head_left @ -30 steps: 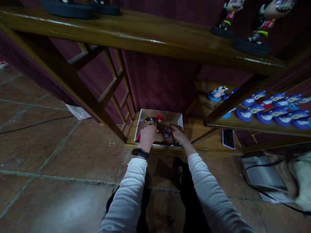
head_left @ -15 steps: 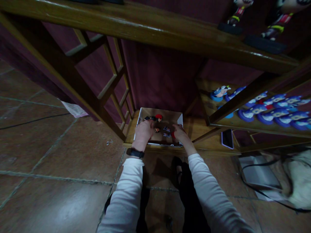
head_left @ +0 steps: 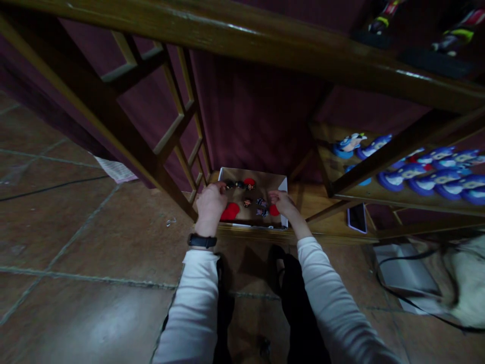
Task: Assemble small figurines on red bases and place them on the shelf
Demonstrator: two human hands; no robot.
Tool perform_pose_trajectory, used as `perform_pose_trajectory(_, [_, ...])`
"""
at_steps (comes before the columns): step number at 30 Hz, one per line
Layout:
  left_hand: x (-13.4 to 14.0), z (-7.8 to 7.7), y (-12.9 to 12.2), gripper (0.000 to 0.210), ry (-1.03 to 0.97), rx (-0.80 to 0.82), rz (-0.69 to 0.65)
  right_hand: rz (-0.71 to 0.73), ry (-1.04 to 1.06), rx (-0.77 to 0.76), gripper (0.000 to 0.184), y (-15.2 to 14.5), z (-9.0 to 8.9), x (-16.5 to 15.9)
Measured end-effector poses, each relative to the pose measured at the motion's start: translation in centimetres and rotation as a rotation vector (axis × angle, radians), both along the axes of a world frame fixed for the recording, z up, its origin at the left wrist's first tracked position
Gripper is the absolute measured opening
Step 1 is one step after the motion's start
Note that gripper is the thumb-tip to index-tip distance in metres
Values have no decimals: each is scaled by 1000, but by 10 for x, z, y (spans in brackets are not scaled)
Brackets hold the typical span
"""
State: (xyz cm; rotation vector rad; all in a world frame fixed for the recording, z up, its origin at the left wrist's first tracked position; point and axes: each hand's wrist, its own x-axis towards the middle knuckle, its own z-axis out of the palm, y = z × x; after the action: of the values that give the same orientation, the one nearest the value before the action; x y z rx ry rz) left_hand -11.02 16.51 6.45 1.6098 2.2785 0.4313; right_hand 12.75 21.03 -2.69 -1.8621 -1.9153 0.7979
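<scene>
A shallow cardboard box [head_left: 261, 176] with white sides sits on the low wooden ledge. Inside it lie several small figurines [head_left: 247, 202], some with black and red parts, and flat red pieces [head_left: 230, 211]. My left hand [head_left: 211, 203], wearing a dark wristwatch [head_left: 202, 241], is over the box's left wall. Its fingers are curled, and what they hold, if anything, is hidden. Over the right side of the box is my right hand [head_left: 282, 203], fingers stretched leftward above another red piece [head_left: 273, 210] and two striped figurines [head_left: 261, 207]. Nothing shows in it.
Blue-based figurines [head_left: 405, 174] stand in rows on a shelf at the right. A phone [head_left: 356, 218] lies on the ledge. A wooden beam [head_left: 242, 35] crosses overhead, with a lattice panel [head_left: 185, 126] at left. A bag [head_left: 466, 283] is on the floor at right.
My left hand has moved left from the inside of the box to its left wall, uncovering the red piece there. My right hand has shifted slightly, showing more of the red piece beneath it.
</scene>
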Motion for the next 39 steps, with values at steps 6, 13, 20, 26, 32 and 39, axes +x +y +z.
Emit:
perform_pose_trajectory(6, [1,-2,0,35,70,-1,-47,268,-534,-48,33,-19,18,-12])
perform_pose_trajectory(13, [10,-13,3,36,75,-45,-213,253,-669,-72,36,-26,19,-23])
perform_pose_trajectory(20, [2,-16,6,39,-7,-32,-217,256,-560,17,30,-29,14,-15])
perform_pose_trajectory(26, [-7,-20,6,38,3,-46,-192,202,-284,-7,21,-21,20,-1])
perform_pose_trajectory(32, [4,-28,7,36,-68,-22,-233,70,290,-131,14,-12,25,-1])
perform_pose_trajectory(39, [39,-32,10,28,-327,8,-378,34,557,-191,15,-11,27,-8])
